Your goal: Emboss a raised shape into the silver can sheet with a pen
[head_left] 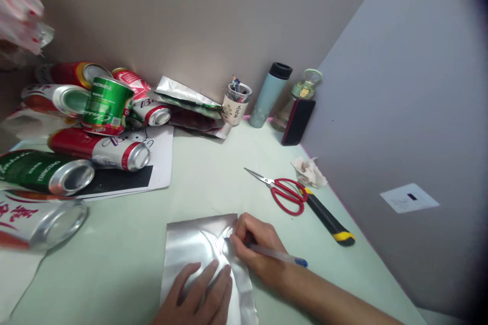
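A sheet of silvery metal (pixel 183 244), like the inside of an opened can, lies on the table in front of me. Spread flat across its lower part, my left hand (pixel 206 292) presses on the sheet with fingers apart. My right hand (pixel 259 246) grips a pen (pixel 274 254) with a clear barrel and blue end cap. The pen's tip meets the sheet near its upper right, where curved creases show in the metal. To the right of the hands lie red-handled scissors (pixel 284 193), and beside them a black and yellow utility knife (pixel 330 218).
Several drink cans (pixel 109 104), some cut open, crowd the left on paper sheets (pixel 162 162). Folded metal sheets (pixel 190 96), a pen cup (pixel 237 104), a blue tumbler (pixel 269 96), a green-lidded bottle (pixel 305 86) and a phone (pixel 299 122) line the back. Crumpled tissue (pixel 309 171) sits right.
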`<move>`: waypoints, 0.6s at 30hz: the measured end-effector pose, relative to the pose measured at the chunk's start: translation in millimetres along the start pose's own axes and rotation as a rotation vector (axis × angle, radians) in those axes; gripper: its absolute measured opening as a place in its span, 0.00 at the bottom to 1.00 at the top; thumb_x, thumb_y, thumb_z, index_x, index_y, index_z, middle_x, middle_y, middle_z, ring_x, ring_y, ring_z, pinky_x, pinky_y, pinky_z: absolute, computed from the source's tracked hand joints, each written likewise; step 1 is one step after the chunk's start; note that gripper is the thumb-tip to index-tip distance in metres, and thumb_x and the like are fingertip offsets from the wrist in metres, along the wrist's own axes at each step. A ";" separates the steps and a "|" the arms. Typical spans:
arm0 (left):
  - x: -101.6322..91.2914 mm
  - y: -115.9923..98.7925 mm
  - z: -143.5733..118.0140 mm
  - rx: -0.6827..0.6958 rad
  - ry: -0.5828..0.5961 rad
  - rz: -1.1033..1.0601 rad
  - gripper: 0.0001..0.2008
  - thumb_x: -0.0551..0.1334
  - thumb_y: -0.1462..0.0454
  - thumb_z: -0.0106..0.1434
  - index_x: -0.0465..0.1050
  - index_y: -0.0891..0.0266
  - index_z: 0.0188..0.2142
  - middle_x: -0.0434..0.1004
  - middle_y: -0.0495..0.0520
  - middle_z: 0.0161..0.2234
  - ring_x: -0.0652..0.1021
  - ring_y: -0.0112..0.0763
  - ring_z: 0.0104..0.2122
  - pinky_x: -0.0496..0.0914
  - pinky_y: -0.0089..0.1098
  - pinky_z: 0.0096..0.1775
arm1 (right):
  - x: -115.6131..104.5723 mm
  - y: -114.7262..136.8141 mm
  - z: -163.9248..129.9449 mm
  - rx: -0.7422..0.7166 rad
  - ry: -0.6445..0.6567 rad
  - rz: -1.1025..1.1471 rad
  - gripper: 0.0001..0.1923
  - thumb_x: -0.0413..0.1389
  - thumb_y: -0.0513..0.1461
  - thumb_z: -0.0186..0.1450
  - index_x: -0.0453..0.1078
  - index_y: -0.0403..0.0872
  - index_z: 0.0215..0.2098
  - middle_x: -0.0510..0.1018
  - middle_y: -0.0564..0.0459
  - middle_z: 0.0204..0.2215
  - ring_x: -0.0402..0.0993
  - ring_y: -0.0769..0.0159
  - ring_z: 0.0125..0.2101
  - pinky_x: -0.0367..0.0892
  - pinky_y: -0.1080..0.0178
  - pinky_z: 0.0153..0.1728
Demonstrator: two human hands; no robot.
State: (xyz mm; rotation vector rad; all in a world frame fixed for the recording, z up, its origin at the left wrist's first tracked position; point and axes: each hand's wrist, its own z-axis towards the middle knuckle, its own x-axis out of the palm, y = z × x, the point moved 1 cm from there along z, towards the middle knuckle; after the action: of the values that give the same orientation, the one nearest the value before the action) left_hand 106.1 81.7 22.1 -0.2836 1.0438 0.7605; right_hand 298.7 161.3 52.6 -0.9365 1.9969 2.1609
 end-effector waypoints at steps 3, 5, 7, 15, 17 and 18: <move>1.5 -0.1 -1.6 0.130 0.065 0.027 0.14 0.54 0.60 0.72 0.75 0.54 0.52 0.78 0.46 0.53 0.71 0.38 0.53 0.61 0.40 0.50 | 0.4 -1.9 -0.5 0.008 -0.013 -0.022 0.12 0.54 0.36 0.64 0.56 0.48 0.25 0.65 0.59 0.23 0.59 0.71 0.25 0.55 0.67 0.26; 3.4 -1.3 -2.7 0.115 0.067 0.018 0.14 0.54 0.60 0.72 0.75 0.54 0.52 0.78 0.45 0.53 0.70 0.38 0.53 0.61 0.39 0.51 | 0.6 -2.6 -0.8 0.007 -0.023 -0.025 0.13 0.54 0.36 0.64 0.56 0.48 0.25 0.64 0.59 0.23 0.59 0.71 0.25 0.54 0.67 0.26; 5.9 -3.3 -3.3 0.020 0.036 -0.010 0.13 0.54 0.62 0.71 0.76 0.53 0.50 0.80 0.45 0.51 0.71 0.38 0.53 0.60 0.40 0.52 | 0.6 -2.7 -0.8 0.001 -0.030 -0.021 0.13 0.54 0.36 0.65 0.55 0.48 0.25 0.64 0.59 0.23 0.58 0.71 0.25 0.55 0.67 0.26; 1.9 1.5 -1.9 0.093 0.060 0.017 0.14 0.54 0.61 0.72 0.75 0.55 0.52 0.78 0.46 0.53 0.71 0.39 0.53 0.61 0.39 0.51 | 0.6 -0.1 -1.4 0.017 -0.053 -0.048 0.12 0.53 0.35 0.64 0.55 0.48 0.26 0.63 0.59 0.23 0.58 0.71 0.25 0.54 0.67 0.26; 2.0 2.1 -3.0 0.105 0.068 0.012 0.15 0.54 0.60 0.72 0.75 0.55 0.53 0.78 0.46 0.54 0.70 0.40 0.54 0.60 0.40 0.52 | 0.5 -0.3 -1.5 0.026 -0.059 -0.052 0.12 0.53 0.34 0.64 0.55 0.48 0.26 0.63 0.59 0.23 0.58 0.71 0.25 0.54 0.67 0.26; 2.6 1.8 -3.7 0.078 0.064 0.004 0.14 0.54 0.60 0.73 0.75 0.54 0.52 0.78 0.46 0.53 0.69 0.40 0.54 0.60 0.40 0.52 | 0.5 -0.5 -1.5 0.030 -0.062 -0.055 0.12 0.53 0.35 0.64 0.55 0.48 0.26 0.63 0.59 0.23 0.57 0.71 0.24 0.54 0.67 0.26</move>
State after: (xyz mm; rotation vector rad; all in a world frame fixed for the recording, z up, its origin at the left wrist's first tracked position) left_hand 103.1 82.1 18.3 -0.2404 1.1320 0.7164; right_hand 299.1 159.8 52.0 -0.8988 1.9465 2.0984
